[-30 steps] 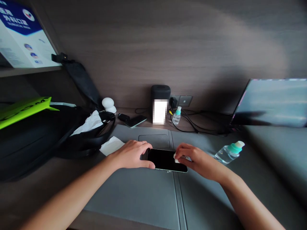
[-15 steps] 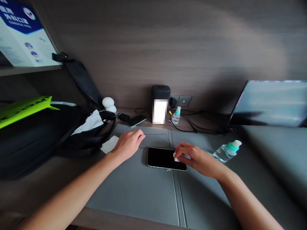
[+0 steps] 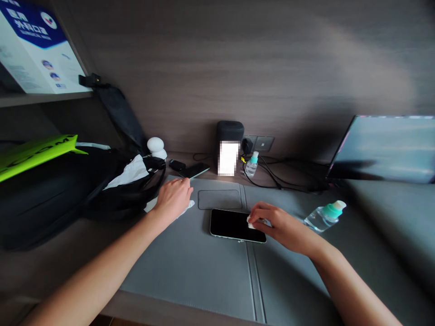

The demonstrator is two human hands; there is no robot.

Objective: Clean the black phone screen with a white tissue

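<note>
A black phone (image 3: pixel 231 225) lies screen-up on the grey desk mat (image 3: pixel 197 267). My right hand (image 3: pixel 277 224) is closed on a small white wipe (image 3: pixel 250 223) pressed against the phone's right end. My left hand (image 3: pixel 173 197) is off the phone, to its left, lying over a white tissue (image 3: pixel 186 207) at the mat's back left; its fingers are curled down onto it.
A clear bottle with a teal cap (image 3: pixel 324 216) lies right of the phone. A black bag (image 3: pixel 84 190) and a lime-green sheet (image 3: pixel 37 154) fill the left. At the back stand a dark speaker (image 3: pixel 230 131), a small bottle (image 3: pixel 251 164), another phone (image 3: pixel 195 170), cables and a tilted screen (image 3: pixel 384 149).
My left hand has let go of the phone's left end and moved left and back onto the white tissue. My right hand has stayed on the phone with the wipe.
</note>
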